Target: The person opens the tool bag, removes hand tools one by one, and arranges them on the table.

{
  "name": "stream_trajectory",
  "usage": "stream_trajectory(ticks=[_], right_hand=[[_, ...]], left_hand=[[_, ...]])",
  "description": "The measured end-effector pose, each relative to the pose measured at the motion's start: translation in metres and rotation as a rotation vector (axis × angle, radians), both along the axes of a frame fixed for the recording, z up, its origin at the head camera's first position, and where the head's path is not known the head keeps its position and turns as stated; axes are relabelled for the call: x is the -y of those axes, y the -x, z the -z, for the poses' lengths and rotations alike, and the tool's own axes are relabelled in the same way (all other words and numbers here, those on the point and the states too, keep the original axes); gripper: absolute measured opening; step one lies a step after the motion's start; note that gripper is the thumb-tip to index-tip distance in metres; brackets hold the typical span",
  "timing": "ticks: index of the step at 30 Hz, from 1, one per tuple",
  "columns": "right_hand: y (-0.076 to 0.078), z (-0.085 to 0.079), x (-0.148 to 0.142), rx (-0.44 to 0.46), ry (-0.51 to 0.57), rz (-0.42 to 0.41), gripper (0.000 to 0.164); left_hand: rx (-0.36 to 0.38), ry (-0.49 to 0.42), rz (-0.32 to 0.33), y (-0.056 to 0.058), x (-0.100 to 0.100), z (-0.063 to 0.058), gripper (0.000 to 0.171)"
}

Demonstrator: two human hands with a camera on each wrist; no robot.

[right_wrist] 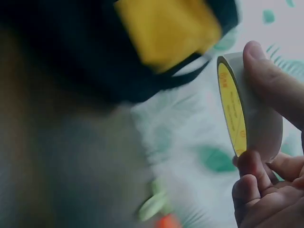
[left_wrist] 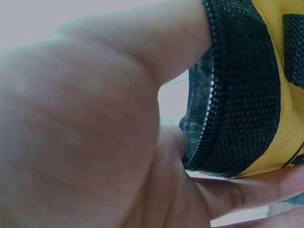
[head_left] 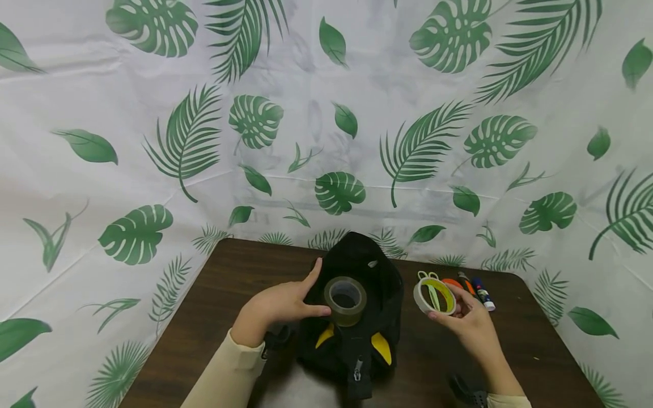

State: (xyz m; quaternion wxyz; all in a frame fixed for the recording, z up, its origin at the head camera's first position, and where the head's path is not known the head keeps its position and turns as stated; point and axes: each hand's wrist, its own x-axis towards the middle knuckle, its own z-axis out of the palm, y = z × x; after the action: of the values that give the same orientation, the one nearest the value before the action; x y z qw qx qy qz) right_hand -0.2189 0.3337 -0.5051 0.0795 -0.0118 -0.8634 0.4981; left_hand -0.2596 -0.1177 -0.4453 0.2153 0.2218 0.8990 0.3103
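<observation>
A black bag with yellow patches (head_left: pixel 357 255) stands on the table with its top unzipped. My left hand (head_left: pixel 279 305) holds the bag's left side, its thumb and fingers spread about the zipped rim (left_wrist: pixel 209 109). A roll of brown packing tape (head_left: pixel 349 318) sits at the bag's mouth, close to the left fingertips. To the right of the bag, my right hand (head_left: pixel 476 320) pinches a roll of white tape with a yellow core (right_wrist: pixel 263 109) between thumb and fingers, raised above the table. The bag's inside is too dark to make out.
Behind the white tape lie green-handled scissors (head_left: pixel 427 275), an orange item (head_left: pixel 451 282), an orange and black cutter (head_left: pixel 467 284) and a blue glue stick with a white cap (head_left: pixel 483 293). A leaf-patterned sheet (head_left: pixel 306 141) hangs behind the brown table (head_left: pixel 204 317).
</observation>
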Motion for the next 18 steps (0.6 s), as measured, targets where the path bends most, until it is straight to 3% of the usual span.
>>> stream_trajectory(ticks=[5,9,13,18], right_hand=[[-0.01,0.044,-0.022,0.125,0.008,0.079,0.093],[-0.018,0.066,-0.032,0.241,0.123,0.104,0.094],[-0.019,0.077,-0.035,0.302,0.132,0.115,0.098],[-0.018,0.078,-0.036,0.347,0.093,0.085,0.106]], left_hand=[[0.0,-0.013,0.007,0.001,0.001,0.0,0.116],[-0.006,-0.008,0.003,0.001,0.002,0.0,0.116],[-0.006,-0.009,-0.013,-0.001,0.003,-0.003,0.116],[0.002,-0.022,-0.006,-0.001,0.002,-0.002,0.116]])
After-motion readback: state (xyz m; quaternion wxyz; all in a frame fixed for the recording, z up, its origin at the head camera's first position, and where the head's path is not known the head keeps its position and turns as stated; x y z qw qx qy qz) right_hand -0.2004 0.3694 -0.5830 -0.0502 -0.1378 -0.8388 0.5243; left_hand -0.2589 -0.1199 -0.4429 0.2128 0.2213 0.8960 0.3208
